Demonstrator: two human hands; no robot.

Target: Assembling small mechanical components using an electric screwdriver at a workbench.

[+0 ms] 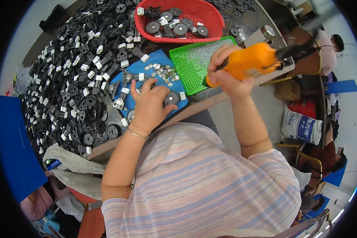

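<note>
On the blue mat (pixel 181 84), my left hand (pixel 151 104) has its thumb and forefinger at the edge of a black wheel part (pixel 172 97) with a white end, steadying it. The palm hides part of that piece. Raised over the right side, my right hand (pixel 233 79) is wrapped round an orange electric screwdriver (pixel 252 61), whose narrow tip points down to the left. Small silver metal pieces (pixel 162 73) lie in a loose cluster beyond my left fingers. More black parts with white ends (pixel 123 96) lie on the mat's left side.
A green tray (pixel 182 75) of small shiny screws stands right of the mat. Behind it is a red basket (pixel 178 39) holding wheel parts. A large heap of black-and-white parts (pixel 77 71) covers the left of the table. A white cylindrical container (pixel 259 35) stands at the right edge.
</note>
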